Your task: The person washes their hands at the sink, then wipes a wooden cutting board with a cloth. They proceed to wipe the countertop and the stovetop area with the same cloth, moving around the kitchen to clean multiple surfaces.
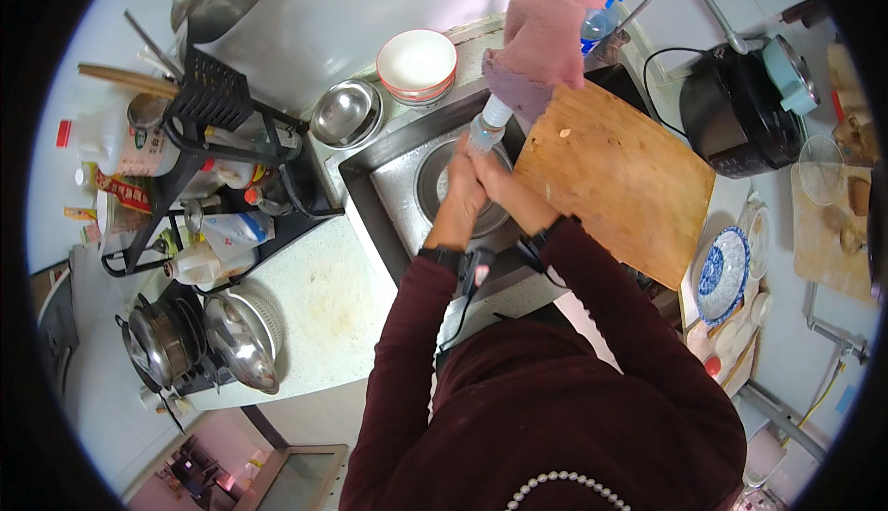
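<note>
My left hand (463,181) and my right hand (492,174) are pressed together over the steel sink (392,188). They are right below a clear plastic tap nozzle (488,131), which covers part of the fingers. Whether anything lies between the palms cannot be made out. Beneath the hands, a round metal basin (429,177) sits in the sink. A pink cloth (544,32) drapes over the tap above the nozzle. Dark bands with cables circle both wrists below maroon sleeves.
Right of the sink lies a wooden cutting board (617,185), partly over its edge. White red-rimmed bowls (417,60) and metal bowls (345,114) stand behind it. A black rack (270,157) with bottles is at left. A black cooker (732,115) stands at right.
</note>
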The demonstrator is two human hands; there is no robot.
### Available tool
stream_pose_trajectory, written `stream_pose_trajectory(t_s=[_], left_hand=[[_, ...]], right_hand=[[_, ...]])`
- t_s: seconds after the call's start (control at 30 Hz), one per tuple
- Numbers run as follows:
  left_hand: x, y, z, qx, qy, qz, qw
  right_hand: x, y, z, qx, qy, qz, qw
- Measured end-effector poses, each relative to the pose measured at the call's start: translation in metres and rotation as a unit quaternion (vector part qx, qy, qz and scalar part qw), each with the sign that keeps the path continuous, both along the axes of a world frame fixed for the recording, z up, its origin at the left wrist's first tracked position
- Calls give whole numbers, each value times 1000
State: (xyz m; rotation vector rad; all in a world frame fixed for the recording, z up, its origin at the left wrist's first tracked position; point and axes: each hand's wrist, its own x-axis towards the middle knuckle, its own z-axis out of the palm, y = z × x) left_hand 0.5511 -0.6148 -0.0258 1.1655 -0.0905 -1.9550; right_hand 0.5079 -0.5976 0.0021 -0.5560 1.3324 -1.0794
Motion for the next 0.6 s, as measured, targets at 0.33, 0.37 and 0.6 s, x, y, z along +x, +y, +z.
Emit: stream_pose_trajectory(t_s=[0.33, 0.37, 0.6], left_hand=[[17, -2, -35, -12, -12, -35, 999], [21, -4, -36, -89, -55, -82, 991], [20, 0, -31, 8, -13, -3, 1000]], right_hand=[[10, -5, -31, -22, 219, 148, 964], [12, -4, -30, -47, 243, 132, 960], [10, -10, -60, -17, 267, 226, 937]])
